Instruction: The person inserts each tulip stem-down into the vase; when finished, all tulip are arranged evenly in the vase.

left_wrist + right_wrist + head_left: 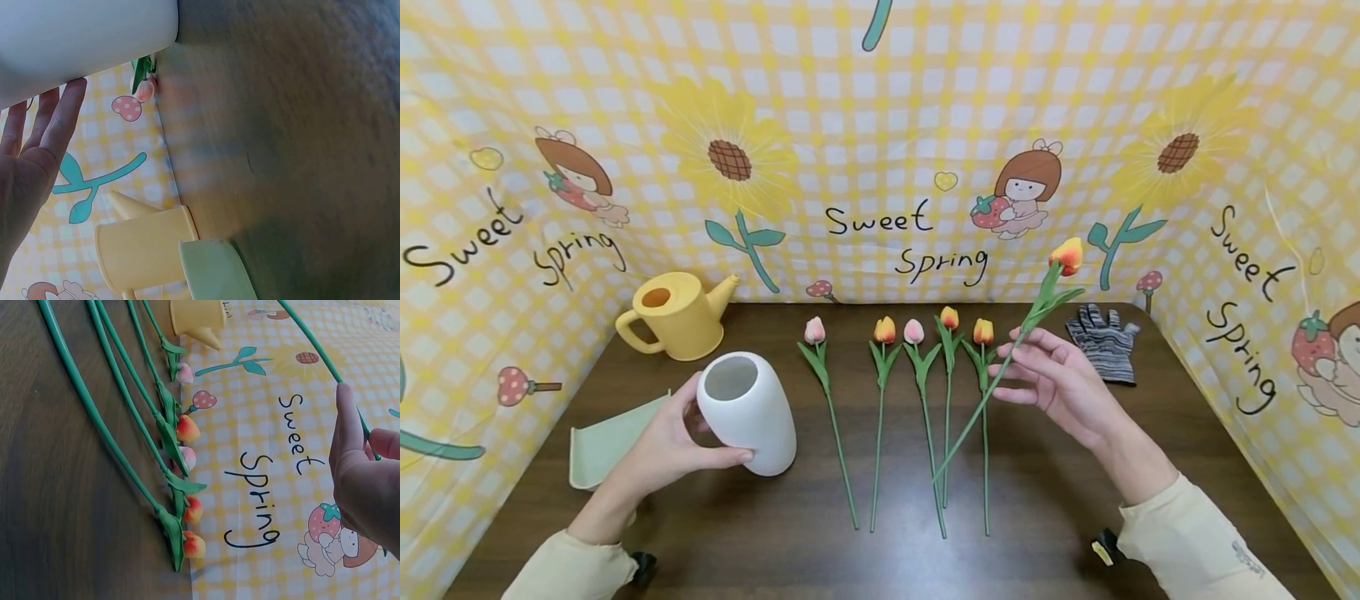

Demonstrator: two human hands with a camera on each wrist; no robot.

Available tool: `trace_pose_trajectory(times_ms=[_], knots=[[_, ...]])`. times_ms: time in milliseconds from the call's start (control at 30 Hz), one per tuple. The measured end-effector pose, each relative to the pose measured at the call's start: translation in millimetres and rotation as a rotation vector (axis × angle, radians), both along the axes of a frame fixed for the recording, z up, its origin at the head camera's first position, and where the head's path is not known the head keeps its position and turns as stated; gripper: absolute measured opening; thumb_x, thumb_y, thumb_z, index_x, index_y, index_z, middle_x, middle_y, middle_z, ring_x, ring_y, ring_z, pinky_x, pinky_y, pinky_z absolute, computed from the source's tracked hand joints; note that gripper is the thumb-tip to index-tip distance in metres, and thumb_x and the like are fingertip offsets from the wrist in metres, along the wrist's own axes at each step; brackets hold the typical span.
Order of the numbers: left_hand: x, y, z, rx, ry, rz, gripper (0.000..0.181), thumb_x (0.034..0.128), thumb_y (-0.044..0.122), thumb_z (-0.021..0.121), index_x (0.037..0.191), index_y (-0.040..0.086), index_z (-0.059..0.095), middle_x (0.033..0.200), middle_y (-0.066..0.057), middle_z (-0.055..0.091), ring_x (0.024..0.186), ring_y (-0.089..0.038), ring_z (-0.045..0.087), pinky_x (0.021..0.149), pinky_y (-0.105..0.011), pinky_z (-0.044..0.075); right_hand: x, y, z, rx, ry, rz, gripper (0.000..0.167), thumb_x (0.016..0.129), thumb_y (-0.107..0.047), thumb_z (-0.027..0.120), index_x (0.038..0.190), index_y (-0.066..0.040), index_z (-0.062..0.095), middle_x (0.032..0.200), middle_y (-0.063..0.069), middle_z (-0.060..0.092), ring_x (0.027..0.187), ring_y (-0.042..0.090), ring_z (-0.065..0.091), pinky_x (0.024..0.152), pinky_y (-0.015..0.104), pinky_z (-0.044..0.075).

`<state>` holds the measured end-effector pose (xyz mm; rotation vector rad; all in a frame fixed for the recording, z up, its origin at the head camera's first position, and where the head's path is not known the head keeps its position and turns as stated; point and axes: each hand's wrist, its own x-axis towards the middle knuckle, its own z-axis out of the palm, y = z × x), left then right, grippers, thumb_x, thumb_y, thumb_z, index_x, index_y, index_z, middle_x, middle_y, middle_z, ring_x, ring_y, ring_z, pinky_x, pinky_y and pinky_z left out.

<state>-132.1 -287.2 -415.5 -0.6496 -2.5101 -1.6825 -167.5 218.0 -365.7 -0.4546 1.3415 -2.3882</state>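
Note:
My left hand (673, 442) grips a white vase (763, 425) around its side, thumb in front; its mouth tips toward me. In the left wrist view the fingers (65, 115) press against the vase wall (87, 37). My right hand (1060, 383) pinches the green stem of an orange-yellow tulip (1066, 257), which slants with its bloom up and right and its stem end down and left. Beneath that stem, several tulips lie in a row on the table, among them a pink tulip (815, 332) and an orange tulip (884, 331).
A yellow watering can (681, 321) stands at the back left, with a pale green tray (613, 442) in front of it. A grey knit glove (1103, 343) lies at the back right. Checked cloth (850, 125) walls the dark wooden table (760, 542) on three sides.

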Motion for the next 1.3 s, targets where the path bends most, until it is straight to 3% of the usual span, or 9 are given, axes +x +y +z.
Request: trace_pose_trajectory(times_ms=[267, 667, 933, 1300], knots=[[-0.6, 0.1, 0.5, 0.005, 0.012, -0.008, 0.098, 0.0624, -0.003, 0.096, 0.145, 0.015, 0.046, 0.128, -0.008, 0.062, 0.102, -0.020, 0.068, 0.078, -0.029, 0.060, -2.4, -17.9, 5.9, -0.076, 0.057, -0.033, 0.022, 0.106, 0.004, 0.044, 0.118, -0.008, 0.058, 0.108, 0.009, 0.068, 0.101, 0.027, 0.070, 0.090, 0.050, 0.059], [-4.6, 4.2, -1.7, 0.012, 0.001, -0.022, 0.097, 0.0634, -0.003, 0.095, 0.145, 0.015, 0.046, 0.129, -0.008, 0.061, 0.104, -0.020, 0.067, 0.080, -0.029, 0.060, -10.1, -83.4, 48.9, -0.233, 0.181, -0.082, 0.019, 0.102, 0.006, 0.049, 0.110, -0.005, 0.063, 0.103, 0.010, 0.068, 0.099, 0.028, 0.071, 0.086, 0.045, 0.061], [-0.1, 1.2, 0.9, 0.011, 0.017, -0.011, 0.099, 0.0620, -0.005, 0.095, 0.146, 0.015, 0.046, 0.128, -0.007, 0.062, 0.102, -0.019, 0.068, 0.078, -0.027, 0.060, -17.7, -133.5, 65.8, -0.376, 0.180, -0.122, 0.021, 0.098, 0.006, 0.049, 0.103, -0.007, 0.065, 0.100, 0.008, 0.073, 0.092, 0.028, 0.072, 0.082, 0.043, 0.062], [-1.1, 1.5, -0.9, 0.010, 0.003, -0.016, 0.098, 0.0631, -0.005, 0.095, 0.146, 0.015, 0.045, 0.128, -0.008, 0.061, 0.101, -0.020, 0.068, 0.078, -0.028, 0.061, -20.8, -175.0, 72.7, -0.303, 0.220, -0.100, 0.022, 0.097, 0.008, 0.053, 0.102, -0.010, 0.065, 0.100, 0.008, 0.071, 0.091, 0.026, 0.073, 0.086, 0.048, 0.061]])
